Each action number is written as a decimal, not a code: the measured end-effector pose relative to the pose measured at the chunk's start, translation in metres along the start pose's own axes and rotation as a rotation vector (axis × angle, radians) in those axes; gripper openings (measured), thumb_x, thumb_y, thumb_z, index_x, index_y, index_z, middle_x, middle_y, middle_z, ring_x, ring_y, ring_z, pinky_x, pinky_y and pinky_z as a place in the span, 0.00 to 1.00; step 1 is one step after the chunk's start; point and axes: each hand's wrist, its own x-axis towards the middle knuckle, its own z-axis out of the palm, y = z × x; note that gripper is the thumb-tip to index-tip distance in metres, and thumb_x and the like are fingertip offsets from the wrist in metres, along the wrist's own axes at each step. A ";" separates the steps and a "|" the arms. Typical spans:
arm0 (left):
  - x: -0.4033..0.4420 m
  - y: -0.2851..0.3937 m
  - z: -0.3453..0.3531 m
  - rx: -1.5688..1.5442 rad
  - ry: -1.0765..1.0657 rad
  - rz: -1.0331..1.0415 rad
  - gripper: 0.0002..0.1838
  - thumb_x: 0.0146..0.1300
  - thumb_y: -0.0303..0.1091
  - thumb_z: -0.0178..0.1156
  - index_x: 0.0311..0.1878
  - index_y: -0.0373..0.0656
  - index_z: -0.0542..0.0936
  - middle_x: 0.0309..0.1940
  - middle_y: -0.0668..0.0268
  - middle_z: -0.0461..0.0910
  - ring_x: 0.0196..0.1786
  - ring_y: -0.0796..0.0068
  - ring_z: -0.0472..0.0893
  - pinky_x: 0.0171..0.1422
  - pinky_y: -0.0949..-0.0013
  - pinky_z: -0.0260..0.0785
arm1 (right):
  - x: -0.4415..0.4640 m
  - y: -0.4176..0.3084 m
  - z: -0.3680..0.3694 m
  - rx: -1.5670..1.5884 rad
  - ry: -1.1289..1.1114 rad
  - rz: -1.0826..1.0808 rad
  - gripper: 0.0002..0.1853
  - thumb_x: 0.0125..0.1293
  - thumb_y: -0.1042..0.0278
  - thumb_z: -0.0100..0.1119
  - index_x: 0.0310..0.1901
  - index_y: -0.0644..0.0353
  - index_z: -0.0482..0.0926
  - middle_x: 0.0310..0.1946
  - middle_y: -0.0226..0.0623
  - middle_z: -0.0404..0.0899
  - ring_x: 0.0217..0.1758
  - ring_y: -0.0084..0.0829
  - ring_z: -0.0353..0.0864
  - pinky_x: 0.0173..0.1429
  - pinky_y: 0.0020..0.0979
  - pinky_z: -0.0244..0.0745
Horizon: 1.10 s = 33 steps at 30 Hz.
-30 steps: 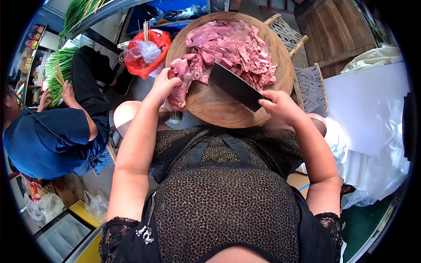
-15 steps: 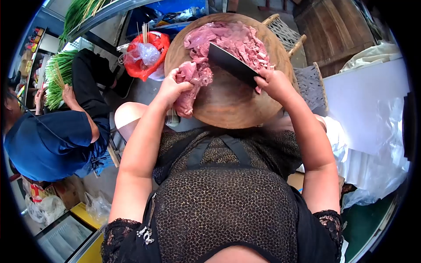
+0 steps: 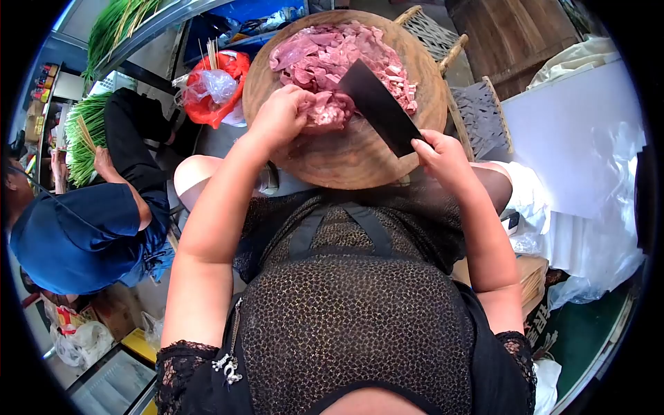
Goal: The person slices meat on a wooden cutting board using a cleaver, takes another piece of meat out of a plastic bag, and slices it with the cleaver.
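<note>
A round wooden chopping block (image 3: 332, 162) stands in front of me, with a heap of cut pink meat (image 3: 318, 55) on its far half. My left hand (image 3: 280, 116) is closed on a larger piece of meat (image 3: 328, 113) near the block's left side. In my right hand (image 3: 440, 158) is the handle end of a dark, broad cleaver (image 3: 380, 107). The blade points up and to the left, its far end beside the held piece and over the edge of the heap.
A red bag (image 3: 216, 86) with sticks lies left of the block. At far left a co-worker in blue (image 3: 76, 235) holds sticks by green stalks (image 3: 86, 131). Woven stools (image 3: 478, 117) and a white panel (image 3: 574, 131) stand to the right.
My left hand has lifted the meat piece up and right, nearer the heap. The cleaver has turned steeper, its tip now beside that piece. The whole view has shifted a little.
</note>
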 end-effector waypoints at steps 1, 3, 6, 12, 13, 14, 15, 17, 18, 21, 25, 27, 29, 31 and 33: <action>-0.006 0.015 -0.006 0.015 0.021 0.028 0.25 0.50 0.30 0.65 0.56 0.46 0.82 0.46 0.54 0.80 0.52 0.51 0.79 0.61 0.56 0.73 | -0.003 0.002 0.002 0.050 0.021 0.002 0.09 0.73 0.64 0.57 0.45 0.60 0.82 0.22 0.19 0.70 0.22 0.13 0.65 0.26 0.21 0.61; -0.022 0.044 -0.001 0.045 0.072 0.004 0.28 0.51 0.33 0.67 0.60 0.50 0.79 0.52 0.59 0.78 0.56 0.54 0.77 0.60 0.55 0.72 | -0.008 0.003 0.004 0.108 0.047 0.009 0.09 0.74 0.64 0.57 0.44 0.60 0.82 0.22 0.19 0.70 0.22 0.13 0.66 0.25 0.20 0.61; -0.025 0.071 0.021 0.243 0.121 -0.047 0.29 0.48 0.40 0.73 0.57 0.52 0.79 0.55 0.63 0.75 0.59 0.54 0.74 0.62 0.52 0.70 | -0.010 0.003 0.011 0.246 0.036 0.012 0.08 0.74 0.64 0.57 0.41 0.59 0.81 0.22 0.20 0.70 0.21 0.14 0.66 0.24 0.20 0.61; -0.012 0.052 0.032 0.235 0.162 0.041 0.17 0.54 0.38 0.71 0.47 0.47 0.81 0.55 0.61 0.77 0.56 0.54 0.75 0.60 0.55 0.70 | -0.013 0.004 0.018 0.380 0.016 0.042 0.13 0.73 0.63 0.58 0.51 0.62 0.83 0.24 0.21 0.74 0.21 0.14 0.69 0.26 0.21 0.66; -0.014 0.048 0.032 0.162 0.219 0.123 0.16 0.55 0.37 0.70 0.46 0.46 0.81 0.54 0.61 0.78 0.54 0.54 0.76 0.60 0.56 0.70 | -0.017 0.003 0.016 0.386 0.021 0.045 0.13 0.73 0.63 0.58 0.51 0.62 0.83 0.24 0.21 0.74 0.21 0.14 0.69 0.26 0.21 0.66; -0.016 0.046 0.034 0.148 0.243 0.145 0.15 0.56 0.35 0.70 0.45 0.44 0.81 0.53 0.60 0.80 0.53 0.54 0.77 0.61 0.57 0.70 | -0.021 0.002 0.015 0.363 0.015 0.039 0.13 0.73 0.63 0.58 0.51 0.62 0.83 0.24 0.21 0.74 0.22 0.14 0.69 0.26 0.21 0.66; -0.020 0.044 0.036 0.147 0.236 0.146 0.15 0.56 0.35 0.70 0.45 0.44 0.81 0.53 0.60 0.80 0.53 0.54 0.77 0.61 0.57 0.70 | -0.025 0.001 0.015 0.339 0.007 0.034 0.13 0.73 0.64 0.58 0.51 0.62 0.83 0.24 0.20 0.74 0.22 0.14 0.69 0.26 0.22 0.67; -0.025 0.037 0.043 0.129 0.266 0.152 0.21 0.52 0.35 0.72 0.50 0.45 0.80 0.54 0.59 0.79 0.56 0.52 0.76 0.62 0.57 0.69 | -0.029 0.001 0.017 0.318 0.021 0.011 0.13 0.73 0.64 0.58 0.51 0.62 0.83 0.24 0.20 0.74 0.22 0.14 0.69 0.27 0.22 0.67; -0.024 0.039 0.035 0.126 0.267 0.150 0.21 0.52 0.35 0.72 0.50 0.45 0.80 0.54 0.59 0.79 0.56 0.52 0.76 0.62 0.57 0.69 | -0.032 0.001 0.018 0.294 0.033 -0.013 0.13 0.73 0.65 0.58 0.51 0.63 0.83 0.24 0.20 0.74 0.22 0.14 0.68 0.27 0.22 0.67; -0.023 0.019 0.004 0.003 0.228 0.022 0.38 0.47 0.38 0.78 0.62 0.42 0.75 0.58 0.54 0.78 0.60 0.52 0.76 0.66 0.57 0.69 | -0.038 0.004 0.017 0.326 0.017 -0.024 0.12 0.73 0.65 0.57 0.50 0.63 0.83 0.24 0.20 0.73 0.22 0.14 0.68 0.28 0.23 0.67; -0.016 -0.041 0.001 -0.517 -0.040 -0.508 0.46 0.47 0.41 0.81 0.70 0.39 0.71 0.55 0.55 0.81 0.58 0.64 0.80 0.63 0.62 0.72 | -0.038 0.002 0.020 0.447 -0.033 0.030 0.10 0.74 0.65 0.57 0.48 0.61 0.83 0.24 0.20 0.74 0.22 0.12 0.68 0.27 0.20 0.67; -0.012 -0.048 0.004 -0.560 -0.272 -0.610 0.48 0.45 0.41 0.81 0.71 0.38 0.70 0.51 0.56 0.83 0.55 0.66 0.82 0.62 0.65 0.72 | -0.035 -0.001 0.027 0.451 -0.028 -0.001 0.10 0.74 0.65 0.57 0.48 0.60 0.83 0.24 0.20 0.74 0.22 0.12 0.69 0.27 0.20 0.66; -0.018 -0.043 0.013 -0.552 -0.334 -0.540 0.47 0.41 0.42 0.83 0.66 0.38 0.75 0.50 0.58 0.84 0.51 0.70 0.82 0.60 0.67 0.73 | -0.039 -0.002 0.032 0.458 -0.021 -0.016 0.10 0.74 0.65 0.57 0.48 0.60 0.83 0.24 0.19 0.74 0.22 0.12 0.69 0.27 0.20 0.66; -0.033 -0.025 0.022 -0.644 -0.268 -0.585 0.44 0.40 0.43 0.83 0.62 0.38 0.77 0.50 0.58 0.85 0.52 0.69 0.83 0.60 0.66 0.73 | -0.041 -0.006 0.033 0.385 -0.024 -0.028 0.10 0.73 0.65 0.58 0.49 0.60 0.83 0.24 0.19 0.74 0.22 0.12 0.68 0.27 0.20 0.67; -0.043 -0.013 0.030 -0.344 -0.135 -0.468 0.35 0.40 0.41 0.78 0.54 0.38 0.79 0.45 0.56 0.85 0.49 0.64 0.84 0.58 0.64 0.75 | -0.043 -0.005 0.035 0.365 -0.027 -0.029 0.11 0.73 0.66 0.58 0.51 0.60 0.83 0.24 0.19 0.74 0.22 0.12 0.68 0.28 0.20 0.67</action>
